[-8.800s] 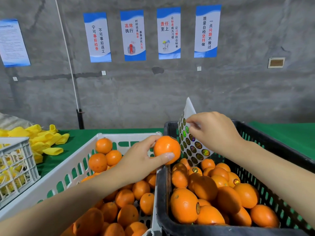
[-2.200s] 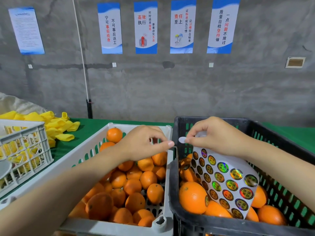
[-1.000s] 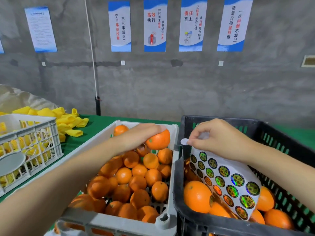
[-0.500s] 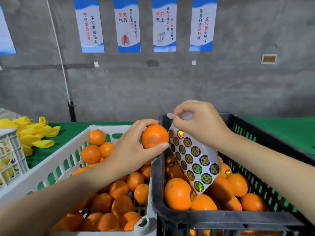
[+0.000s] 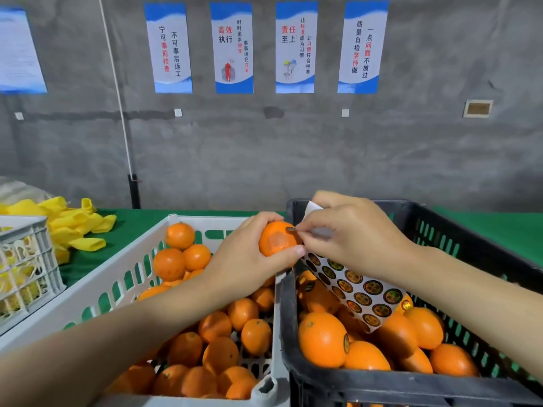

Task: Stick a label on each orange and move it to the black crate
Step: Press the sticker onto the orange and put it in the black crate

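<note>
orange held up over gap between crates, dull patch facing camera, round label touching its upper right. black crate at right, part-filled with oranges, some labelled. sticker sheet draped above them.

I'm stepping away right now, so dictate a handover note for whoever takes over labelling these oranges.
Left hand: holds one orange up over the gap between the two crates.
Right hand: presses a label onto that orange and also holds the label sheet, which hangs over the black crate.
Done: the black crate already holds many oranges, and several show labels.
Left: finish sticking this label, put the orange in the black crate, then work through the pile in the white crate. The sheet has plenty of labels on it.
</note>
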